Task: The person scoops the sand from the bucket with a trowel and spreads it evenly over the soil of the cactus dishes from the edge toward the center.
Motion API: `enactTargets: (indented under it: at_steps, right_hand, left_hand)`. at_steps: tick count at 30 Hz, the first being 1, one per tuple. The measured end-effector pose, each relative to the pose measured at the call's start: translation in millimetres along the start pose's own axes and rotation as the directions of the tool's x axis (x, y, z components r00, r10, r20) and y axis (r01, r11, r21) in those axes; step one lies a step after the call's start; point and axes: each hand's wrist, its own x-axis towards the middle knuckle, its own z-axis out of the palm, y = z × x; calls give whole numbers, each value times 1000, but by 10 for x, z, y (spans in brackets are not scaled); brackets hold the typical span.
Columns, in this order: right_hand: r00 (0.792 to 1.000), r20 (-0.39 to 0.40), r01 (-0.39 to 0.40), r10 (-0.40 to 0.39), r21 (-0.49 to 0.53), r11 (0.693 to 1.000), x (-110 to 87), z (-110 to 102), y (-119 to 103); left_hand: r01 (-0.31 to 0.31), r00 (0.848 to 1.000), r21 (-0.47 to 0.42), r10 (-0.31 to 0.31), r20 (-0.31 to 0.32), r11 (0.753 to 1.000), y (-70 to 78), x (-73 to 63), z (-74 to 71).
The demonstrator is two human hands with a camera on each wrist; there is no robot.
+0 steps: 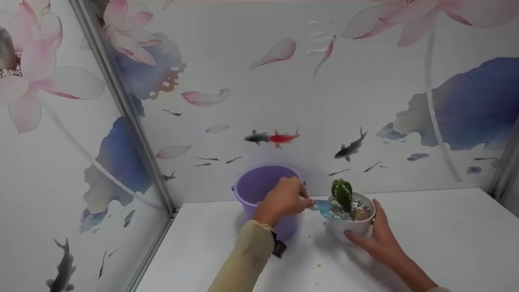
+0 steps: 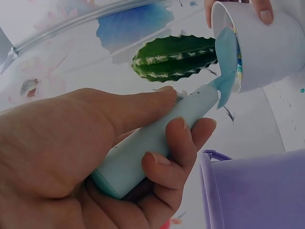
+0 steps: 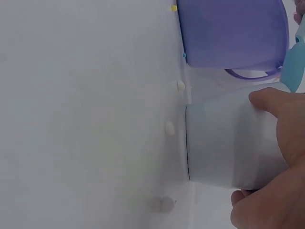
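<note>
In the head view my left hand [image 1: 286, 198] grips the handle of a light blue toy trowel [image 1: 324, 208]. Its blade lies over the rim of a white flowerpot [image 1: 340, 231], close to a green ribbed cactus [image 1: 342, 194] standing in small coloured pebbles [image 1: 360, 211]. The left wrist view shows my fingers curled round the thick trowel handle [image 2: 157, 136], with the blade tilted at the pot's mouth. My right hand [image 1: 385, 239] holds the pot from its right side, thumb at the front; the right wrist view shows the pot's base on the table.
Left of the pot stands a purple bucket [image 1: 269, 168], partly behind my left forearm. A few loose pebbles [image 1: 319, 265] are scattered on the white table [image 1: 446, 231]. Panels printed with flowers and fish [image 1: 282, 138] stand behind and on the left.
</note>
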Motion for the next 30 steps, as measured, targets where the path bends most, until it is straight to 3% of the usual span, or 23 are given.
enactTargets:
  at_steps: [6, 13, 20, 30]
  right_hand:
    - [1000, -19, -14, 13, -33, 999, -10, 35, -30]
    - [1000, -1, -20, 20, -5, 1000, 2, 33, -28]
    - [1000, -16, -4, 4, 2, 1000, -1, 37, -32]
    - [1000, -25, 2, -2, -4, 1000, -15, 58, -44]
  left_hand:
    - [5, 1000, -4, -5, 12, 1000, 30, -13, 20]
    - [-1, 1000, -13, 1, 7, 1000, 70, -29, 6]
    - [14, 1000, 39, -14, 3, 999, 139, -14, 26]
    - [15, 998, 41, -17, 57, 999, 200, -9, 41]
